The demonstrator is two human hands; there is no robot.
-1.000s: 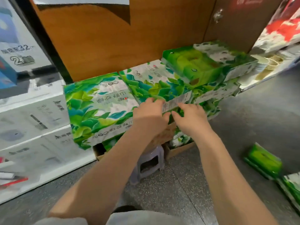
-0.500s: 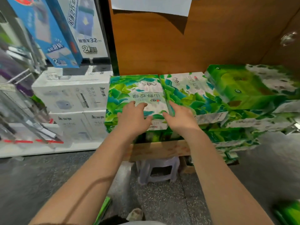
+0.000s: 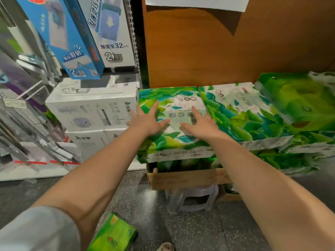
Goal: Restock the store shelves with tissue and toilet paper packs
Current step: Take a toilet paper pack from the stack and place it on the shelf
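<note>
A green leaf-printed tissue pack (image 3: 166,142) lies flat on top of a stack that sits in a cardboard box (image 3: 188,178). My left hand (image 3: 146,119) lies flat on its left half with fingers spread. My right hand (image 3: 201,124) presses flat on its right half. A second identical pack (image 3: 241,113) sits directly to the right, edge to edge. Further right, a brighter green pack (image 3: 297,102) rests higher on the pile. More green packs fill the stack below.
White appliance boxes (image 3: 90,109) stand stacked to the left, with blue boxes (image 3: 68,38) above them. A wooden panel (image 3: 199,51) backs the stack. A small plastic stool (image 3: 192,200) supports the cardboard box. A green tissue pack (image 3: 114,234) lies on the floor near my foot.
My view has moved closer and left. Both hands slid forward onto the left pack's top and flattened with fingers spread. The pack now sits square against its neighbour.
</note>
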